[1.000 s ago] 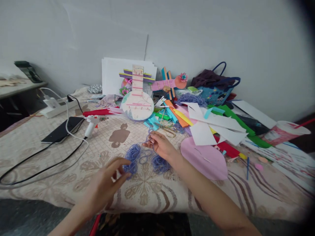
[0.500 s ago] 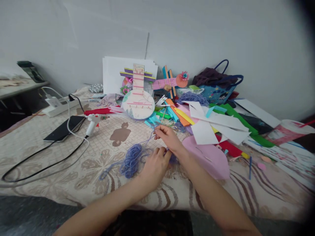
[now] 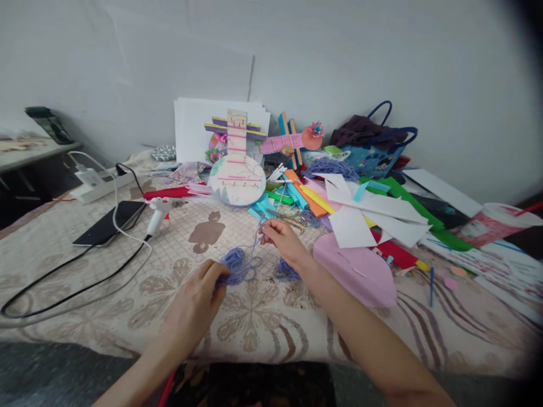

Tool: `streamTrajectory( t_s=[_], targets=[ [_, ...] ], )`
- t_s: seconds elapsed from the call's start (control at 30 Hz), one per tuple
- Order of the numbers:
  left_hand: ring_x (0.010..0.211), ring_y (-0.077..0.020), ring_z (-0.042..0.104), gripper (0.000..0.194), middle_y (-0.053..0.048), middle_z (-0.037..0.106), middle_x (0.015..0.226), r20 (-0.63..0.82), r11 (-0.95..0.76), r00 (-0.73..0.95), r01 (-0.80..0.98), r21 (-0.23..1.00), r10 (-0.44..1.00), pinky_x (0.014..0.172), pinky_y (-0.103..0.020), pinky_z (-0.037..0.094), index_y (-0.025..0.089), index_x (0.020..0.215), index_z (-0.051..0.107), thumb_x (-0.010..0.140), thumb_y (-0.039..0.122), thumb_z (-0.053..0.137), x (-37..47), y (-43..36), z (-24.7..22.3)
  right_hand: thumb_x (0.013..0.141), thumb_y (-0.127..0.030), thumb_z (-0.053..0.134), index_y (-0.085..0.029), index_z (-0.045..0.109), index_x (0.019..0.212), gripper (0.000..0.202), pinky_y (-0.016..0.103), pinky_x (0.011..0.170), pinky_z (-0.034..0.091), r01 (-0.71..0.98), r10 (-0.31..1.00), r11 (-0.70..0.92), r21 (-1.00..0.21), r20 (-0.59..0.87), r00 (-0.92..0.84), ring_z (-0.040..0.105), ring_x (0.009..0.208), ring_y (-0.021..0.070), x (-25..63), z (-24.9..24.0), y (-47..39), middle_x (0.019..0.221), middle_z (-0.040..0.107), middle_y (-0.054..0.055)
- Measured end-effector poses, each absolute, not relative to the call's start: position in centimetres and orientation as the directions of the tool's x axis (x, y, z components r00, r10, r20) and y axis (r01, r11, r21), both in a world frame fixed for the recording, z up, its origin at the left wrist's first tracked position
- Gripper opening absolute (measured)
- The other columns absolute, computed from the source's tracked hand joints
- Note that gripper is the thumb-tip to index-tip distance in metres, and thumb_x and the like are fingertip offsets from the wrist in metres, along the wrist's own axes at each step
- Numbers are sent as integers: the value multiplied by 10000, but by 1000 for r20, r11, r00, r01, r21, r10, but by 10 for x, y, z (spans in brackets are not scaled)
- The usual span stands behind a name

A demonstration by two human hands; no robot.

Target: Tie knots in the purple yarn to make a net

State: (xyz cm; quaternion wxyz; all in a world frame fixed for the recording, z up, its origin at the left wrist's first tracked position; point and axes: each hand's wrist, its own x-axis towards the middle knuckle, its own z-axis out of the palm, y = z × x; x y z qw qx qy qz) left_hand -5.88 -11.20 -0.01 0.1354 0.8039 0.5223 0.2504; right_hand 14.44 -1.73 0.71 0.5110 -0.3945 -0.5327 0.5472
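Right hand (image 3: 283, 240) pinches yarn (image 3: 240, 267) | left hand (image 3: 195, 305): can't tell grip | cloth (image 3: 367, 133) in bag (image 3: 373, 161), 2 o'clock | straw (image 3: 529, 210) in cup (image 3: 481, 227), 3 o'clock

Blue-purple yarn bundle (image 3: 238, 264), loosely tangled, thin strand (image 3: 255, 239) raised, second clump (image 3: 286, 271) to its right (both partly hidden)

Fibrous matt yarn (image 3: 236, 262) on matt tablecloth (image 3: 106, 308)

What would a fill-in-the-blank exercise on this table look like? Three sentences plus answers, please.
The left hand touches a tangled blue-purple yarn heap, while the ____ hand pinches a raised yarn strand.
The white plastic glue gun lies to the ____ of that heap.
A ____ straw sticks out of the pink-and-white cup.

Missing words: right; left; red.
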Motion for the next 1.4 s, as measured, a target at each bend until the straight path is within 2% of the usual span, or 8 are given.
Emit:
streamTrajectory(
  t_s=[0.23,0.37,0.47,0.7,0.83,0.97,1.13,1.4],
  targets=[
    [1099,-229,489,458,-95,492,1200,370,-561,424,668,488,827,909,-391,427,222,1233,407,802,284,547,-31,-96,19,714,-348,620,-163,555,676,199,253,628,416,-211,987,35,-977,67,-145,481,545,76,150,-5,-11,574,502,-48],
    [1082,-293,497,440,-132,521,1186,308,-476,380,805,354,872,891,-454,409,166,1156,493,734,238,595,-44,-59,6,711,-344,630,-163,555,674,200,244,610,411,-232,985,27,-972,65,-158,480,538,77,150,-6,-10,549,489,-54],
    [926,-247,576,190,-95,622,972,172,-472,439,817,331,882,799,-372,442,163,909,595,730,143,531,-57,-41,2,709,-339,635,-162,551,661,202,242,603,410,-238,985,30,-971,69,-159,474,525,75,149,-5,-11,537,481,-57],
    [674,-155,578,161,-26,637,767,310,-404,270,727,555,911,610,-266,432,185,914,575,806,286,512,-68,-45,45,741,-337,604,-157,559,688,192,257,632,433,-197,981,71,-978,104,-164,479,552,83,149,-4,-12,550,486,-48],
    [915,-168,577,127,-61,623,1010,277,-576,559,476,664,781,806,-305,461,187,915,576,814,204,500,-36,-78,42,758,-327,586,-154,554,686,190,240,592,411,-188,976,94,-978,127,-176,467,540,75,150,-6,-11,566,480,-46],
    [1154,-231,455,107,-68,546,1197,195,-682,714,495,538,672,950,-389,397,198,835,591,767,129,545,-4,-110,8,764,-321,578,-159,524,659,201,242,592,407,-166,969,117,-979,150,-198,455,531,74,148,-7,-13,549,455,-53],
    [823,-173,560,209,-46,598,862,217,-598,574,641,481,790,737,-304,470,179,860,554,780,42,418,-16,-102,-8,769,-329,563,-158,530,682,195,237,582,413,-140,955,121,-983,153,-253,472,532,77,140,-3,-22,565,474,-46],
    [1059,-289,487,120,-104,544,1156,540,-484,375,872,69,753,874,-472,397,198,875,589,805,158,501,-66,-75,39,777,-351,544,-167,529,694,202,246,575,436,-107,981,138,-985,150,-120,509,535,96,127,-10,-21,581,502,-30]
  ],
)
